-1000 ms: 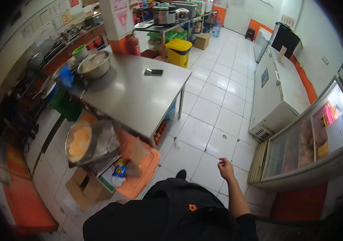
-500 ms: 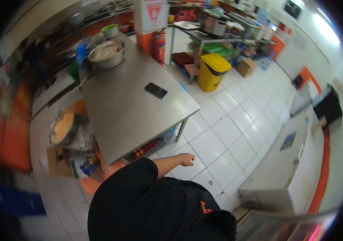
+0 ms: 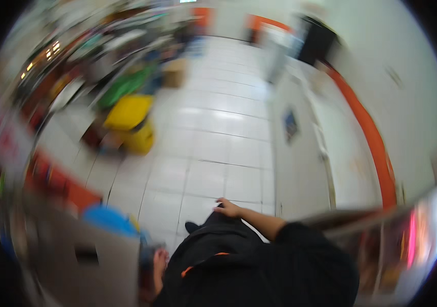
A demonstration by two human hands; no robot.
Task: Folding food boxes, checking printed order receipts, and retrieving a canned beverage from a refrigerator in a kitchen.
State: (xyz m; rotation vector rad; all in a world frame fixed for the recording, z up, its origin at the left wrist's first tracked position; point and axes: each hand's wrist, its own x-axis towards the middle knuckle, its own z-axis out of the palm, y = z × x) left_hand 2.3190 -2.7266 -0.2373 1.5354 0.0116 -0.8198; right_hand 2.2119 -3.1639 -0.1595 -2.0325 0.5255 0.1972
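My right hand [image 3: 228, 208] hangs in front of my dark clothing, low in the middle of the view. Its fingers are loosely bent and somewhat apart, and nothing shows in them. Beside the steel table [image 3: 111, 279], on its right, my left hand [image 3: 161, 258] hangs low and smeared by motion. I cannot make out how its fingers lie. A dark phone [image 3: 86, 255] rests on the table top, to the left of my left hand. No object is visibly held by either hand.
White floor tiles [image 3: 203, 174] run ahead. A yellow bin [image 3: 134, 125] and a cardboard box [image 3: 175, 72] stand on the left. A long white chest freezer [image 3: 303, 148] lines the right side. Something round and blue [image 3: 110, 220] shows past the table's edge.
My view has swung to the right, so the table and bin have shifted left and the freezer lies nearer the middle. My right hand has come into view; my left arm has dropped beside the table.
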